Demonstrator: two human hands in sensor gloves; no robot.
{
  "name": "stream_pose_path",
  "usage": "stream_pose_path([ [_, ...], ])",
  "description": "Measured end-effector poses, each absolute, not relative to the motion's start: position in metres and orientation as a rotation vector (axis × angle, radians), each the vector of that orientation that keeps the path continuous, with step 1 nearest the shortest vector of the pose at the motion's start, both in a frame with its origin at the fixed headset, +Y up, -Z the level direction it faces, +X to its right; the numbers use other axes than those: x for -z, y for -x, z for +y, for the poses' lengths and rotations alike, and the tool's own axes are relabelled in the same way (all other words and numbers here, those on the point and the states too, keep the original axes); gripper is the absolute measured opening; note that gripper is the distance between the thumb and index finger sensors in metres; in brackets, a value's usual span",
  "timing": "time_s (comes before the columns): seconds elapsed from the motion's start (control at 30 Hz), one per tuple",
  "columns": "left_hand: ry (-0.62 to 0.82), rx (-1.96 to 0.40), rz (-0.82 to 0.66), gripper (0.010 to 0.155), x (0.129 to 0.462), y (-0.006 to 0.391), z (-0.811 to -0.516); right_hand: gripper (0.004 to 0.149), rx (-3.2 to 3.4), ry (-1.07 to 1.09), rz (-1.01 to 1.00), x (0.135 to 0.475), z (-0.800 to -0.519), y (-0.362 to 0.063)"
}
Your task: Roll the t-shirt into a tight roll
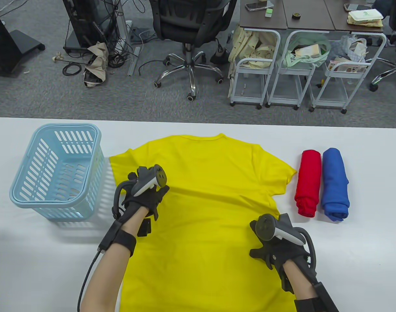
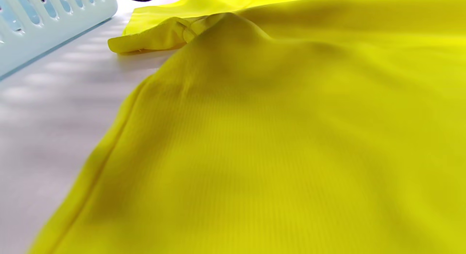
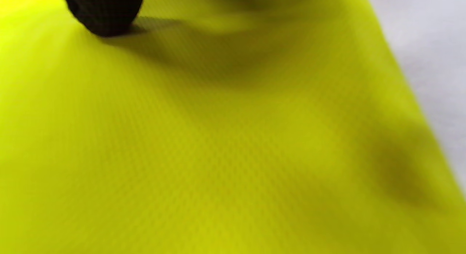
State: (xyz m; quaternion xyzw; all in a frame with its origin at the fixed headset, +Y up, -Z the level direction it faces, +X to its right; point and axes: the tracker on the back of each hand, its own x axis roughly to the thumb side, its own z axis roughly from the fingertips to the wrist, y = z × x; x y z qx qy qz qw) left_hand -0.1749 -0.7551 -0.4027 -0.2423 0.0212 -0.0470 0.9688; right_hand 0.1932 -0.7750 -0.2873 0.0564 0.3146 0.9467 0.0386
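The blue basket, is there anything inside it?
The light blue slotted plastic basket looks empty: only its bare floor and slotted walls show. The near wall hides a strip of the floor behind it, so something small and flat lying there could not be seen.

yellow t-shirt (image 1: 211, 208), lt blue basket (image 1: 56, 170), red roll (image 1: 308, 182) & blue roll (image 1: 335, 183).

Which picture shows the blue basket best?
The table view: the whole basket stands left of the yellow shirt. The left wrist view catches only a corner. The right wrist view shows none of it.
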Motion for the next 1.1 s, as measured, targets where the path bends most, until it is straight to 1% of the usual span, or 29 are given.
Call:
stream_pose_path([
  [0.1, 0.492, 0.142, -0.070, 0.076, 0.367, 0.171, -0.758, 0.084, -2.925, -0.182, 0.975, 0.284, -0.775, -0.191],
  [0.13, 0.494, 0.150, -0.096, 0.074, 0.361, 0.172, -0.759, 0.083, -2.934, -0.181, 0.977, 0.283, -0.775, -0.190],
  [0.17, 0.469, 0.180, -0.116, 0.073, 0.351, 0.172, -0.760, 0.082, -2.954, -0.187, 0.983, 0.282, -0.773, -0.188],
  [0.23, 0.421, 0.242, -0.122, 0.074, 0.341, 0.177, -0.763, 0.078, -2.963, -0.207, 0.963, 0.282, -0.763, -0.186],
  [0.27, 0.429, 0.237, -0.112, 0.075, 0.340, 0.180, -0.766, 0.076, -2.958, -0.205, 0.928, 0.283, -0.758, -0.186],
  [0.37, 0.534, 0.108, -0.077, 0.076, 0.347, 0.191, -0.779, 0.072, -2.932, -0.152, 0.793, 0.297, -0.739, -0.186],
  [0.43, 0.610, 0.088, -0.080, 0.076, 0.353, 0.195, -0.790, 0.071, -2.921, -0.115, 0.771, 0.310, -0.735, -0.183],
  [0.47, 0.612, 0.132, -0.071, 0.076, 0.355, 0.196, -0.793, 0.071, -2.910, -0.100, 0.786, 0.319, -0.736, -0.180],
  [0.5, 0.605, 0.153, -0.097, 0.076, 0.359, 0.196, -0.794, 0.070, -2.903, -0.077, 0.809, 0.328, -0.740, -0.176],
  [0.53, 0.609, 0.144, -0.090, 0.077, 0.361, 0.196, -0.793, 0.071, -2.897, -0.059, 0.841, 0.335, -0.744, -0.174],
  [0.63, 0.632, 0.113, -0.089, 0.077, 0.367, 0.194, -0.792, 0.074, -2.921, 0.066, 0.997, 0.354, -0.763, -0.169],
  [0.7, 0.642, 0.126, -0.091, 0.077, 0.372, 0.193, -0.791, 0.078, -2.893, 0.157, 1.120, 0.363, -0.779, -0.173],
  [0.73, 0.644, 0.118, -0.088, 0.077, 0.374, 0.192, -0.791, 0.078, -2.874, 0.178, 1.155, 0.367, -0.783, -0.176],
  [0.8, 0.648, 0.102, -0.083, 0.077, 0.379, 0.189, -0.792, 0.078, -2.822, 0.208, 1.116, 0.374, -0.783, -0.182],
  [0.93, 0.657, 0.087, -0.090, 0.077, 0.392, 0.181, -0.794, 0.078, -2.786, 0.279, 1.160, 0.387, -0.780, -0.193],
  [1.03, 0.663, 0.055, -0.092, 0.076, 0.404, 0.173, -0.796, 0.078, -2.742, 0.316, 1.153, 0.392, -0.780, -0.201],
  [1.1, 0.665, 0.057, -0.096, 0.076, 0.405, 0.168, -0.793, 0.078, -2.722, 0.328, 1.145, 0.394, -0.779, -0.205],
])
